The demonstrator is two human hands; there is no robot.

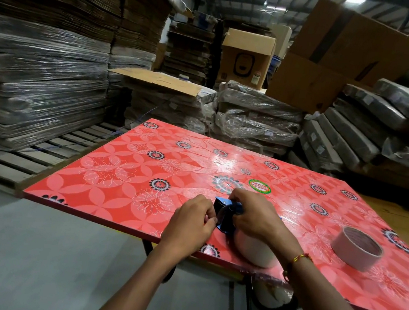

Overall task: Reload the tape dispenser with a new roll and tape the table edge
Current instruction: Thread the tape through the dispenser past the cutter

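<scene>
Down at 6 o'clock, two bare forearms reaching up into view, right one wearing a red-and-yellow thread bracelet (298,259) at the wrist. Just past that, both hands bunched together over the near edge of the red floral table (121,169), roughly dead centre. Left hand (192,222) curled in tight, fingertips pinching something at the side of the blue tape dispenser (226,215), can't tell exactly what, too small and blurry. Right hand (255,214) wrapped over the top of the dispenser from the 3 o'clock side, gripping it closed-fisted. Sitting directly under that hand, a fat pale roll of tape (254,248), touching the dispenser and resting on the tabletop right by the near edge; can't tell if it's fully seated in the dispenser or not. Off toward 3 o'clock, well apart from the hands, a second roll (356,248) lying flat on the table, thin-walled and mostly hollow core. Further up the table around 12 o'clock, a green oval sticker (260,187) just beyond the right hand's knuckles. Beyond the table, shrink-wrapped stacks of flattened cardboard (38,71) filling 9 to 11 o'clock on wooden pallets (39,154), wrapped bundles (256,117) at 12, open cardboard boxes (247,57) way back.
</scene>
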